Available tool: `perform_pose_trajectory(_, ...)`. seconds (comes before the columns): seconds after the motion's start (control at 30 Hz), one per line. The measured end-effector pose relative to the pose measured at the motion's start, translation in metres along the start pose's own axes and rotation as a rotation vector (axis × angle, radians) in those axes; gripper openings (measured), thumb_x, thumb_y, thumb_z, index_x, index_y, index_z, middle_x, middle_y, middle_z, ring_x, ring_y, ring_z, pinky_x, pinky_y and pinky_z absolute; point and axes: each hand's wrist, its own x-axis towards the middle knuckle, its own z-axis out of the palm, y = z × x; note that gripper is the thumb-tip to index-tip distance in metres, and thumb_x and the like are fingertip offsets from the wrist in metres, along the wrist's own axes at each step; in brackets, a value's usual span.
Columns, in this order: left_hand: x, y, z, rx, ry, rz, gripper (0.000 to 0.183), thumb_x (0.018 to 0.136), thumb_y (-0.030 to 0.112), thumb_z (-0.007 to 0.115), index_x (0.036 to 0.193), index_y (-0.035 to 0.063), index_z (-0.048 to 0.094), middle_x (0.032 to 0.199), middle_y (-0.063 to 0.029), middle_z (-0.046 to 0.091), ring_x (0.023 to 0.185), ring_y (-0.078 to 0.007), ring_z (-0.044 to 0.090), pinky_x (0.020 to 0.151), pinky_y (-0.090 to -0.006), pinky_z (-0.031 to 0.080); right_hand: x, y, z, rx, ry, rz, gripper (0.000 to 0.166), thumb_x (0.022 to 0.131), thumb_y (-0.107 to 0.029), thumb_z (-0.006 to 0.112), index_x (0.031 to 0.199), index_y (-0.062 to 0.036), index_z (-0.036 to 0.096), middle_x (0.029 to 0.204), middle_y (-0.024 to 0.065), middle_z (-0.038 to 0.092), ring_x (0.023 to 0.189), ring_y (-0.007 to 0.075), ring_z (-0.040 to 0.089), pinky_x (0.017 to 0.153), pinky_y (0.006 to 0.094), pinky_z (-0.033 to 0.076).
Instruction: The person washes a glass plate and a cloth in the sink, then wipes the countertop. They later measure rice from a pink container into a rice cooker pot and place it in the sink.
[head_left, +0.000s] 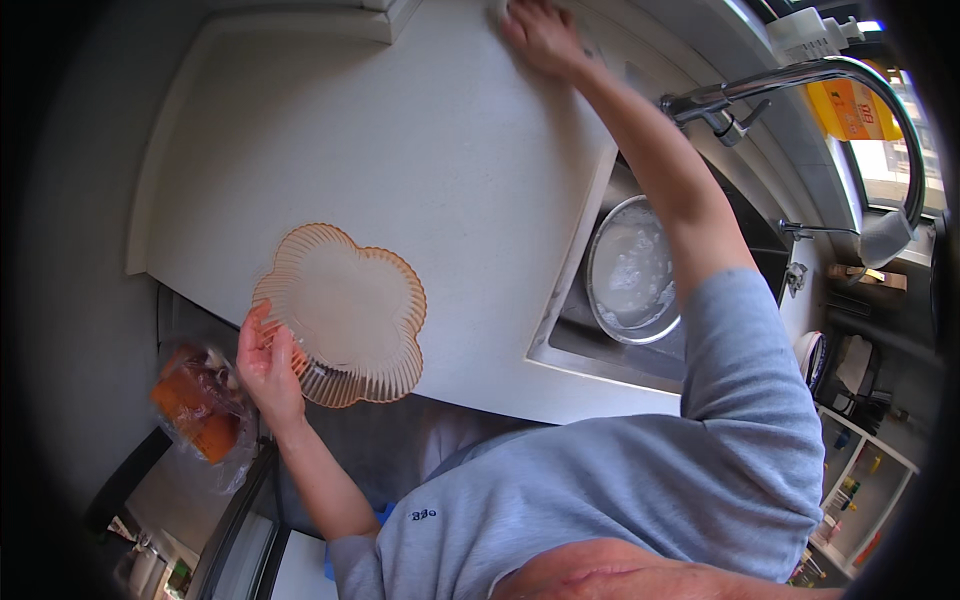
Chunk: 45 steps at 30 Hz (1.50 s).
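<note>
My left hand (270, 360) grips the near left rim of a clear amber plate (356, 300) with a ribbed, scalloped edge. The thumb lies over the rim, and the plate partly overhangs the edge of the white countertop (465, 195). At the far end of the counter, my stretched-out right hand (544, 34) rests low against the surface, knuckles up. A bit of white shows by its fingers, but what lies under the palm is hidden.
Right of the counter, a metal basin (592, 281) of cloudy, sudsy water stands in the steel sink (574, 322), partly behind my right arm. A chrome faucet (795, 71) arches beyond it. A plastic bag (199, 405) with orange contents hangs below the counter's left edge.
</note>
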Motion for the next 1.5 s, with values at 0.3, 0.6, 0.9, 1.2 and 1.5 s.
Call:
perform_pose_trajectory(0.3, -0.017, -0.002, -0.040, -0.145, 0.074, -0.040, 0.031, 0.083, -0.004, 0.052, 0.114, -0.0017, 0.050, 0.077, 0.0002, 0.051, 0.056, -0.0026, 0.041, 0.047, -0.0162, 0.032, -0.107, -0.231, -0.080, 0.363, -0.252, -0.282, 0.029, 0.078, -0.026, 0.059, 0.105, -0.0131, 0.058, 0.109, 0.0076, 0.053, 0.110, 0.0264, 0.044, 0.102, 0.0541, 0.021)
perform_pose_trajectory(0.6, -0.004, -0.007, -0.037, -0.117, 0.064, 0.052, 0.030, 0.083, -0.005, 0.051, 0.113, -0.0010, 0.051, 0.093, -0.0039, 0.057, 0.074, -0.0061, 0.052, 0.062, -0.0183, 0.043, -0.137, -0.154, -0.108, 0.200, -0.280, -0.238, 0.026, 0.077, -0.024, 0.061, 0.101, -0.0144, 0.060, 0.109, 0.0062, 0.056, 0.106, 0.0257, 0.049, 0.099, 0.0482, 0.029)
perform_pose_trajectory(0.9, -0.044, -0.023, -0.040, -0.135, 0.043, 0.045, 0.029, 0.081, -0.005, 0.054, 0.110, -0.0017, 0.052, 0.088, -0.0044, 0.059, 0.066, -0.0086, 0.054, 0.056, -0.0194, 0.044, -0.116, -0.205, -0.064, 0.030, -0.227, -0.118, 0.036, 0.085, -0.036, 0.049, 0.115, -0.0164, 0.054, 0.118, 0.0078, 0.053, 0.116, 0.0289, 0.043, 0.100, 0.0535, 0.024)
perform_pose_trajectory(1.2, -0.066, 0.020, 0.060, -0.014, -0.136, 0.316, 0.033, 0.077, -0.008, 0.047, 0.110, -0.0012, 0.048, 0.080, -0.0076, 0.058, 0.057, -0.0087, 0.049, 0.048, -0.0193, 0.040, -0.316, -0.265, -0.234, 0.372, -0.425, -0.093, 0.035, 0.084, -0.029, 0.053, 0.116, -0.0170, 0.051, 0.122, 0.0052, 0.047, 0.126, 0.0259, 0.034, 0.106, 0.0502, 0.017)
perform_pose_trajectory(1.5, -0.211, 0.069, 0.250, 0.447, -0.245, 1.171, 0.039, 0.076, -0.003, 0.049, 0.113, 0.0062, 0.057, 0.094, -0.0078, 0.062, 0.079, -0.0201, 0.061, 0.073, -0.0292, 0.050, -0.513, -0.102, -0.366, -0.040, -0.261, 0.571, 0.030, 0.087, -0.023, 0.054, 0.113, -0.0092, 0.054, 0.117, 0.0116, 0.053, 0.110, 0.0288, 0.050, 0.094, 0.0442, 0.034)
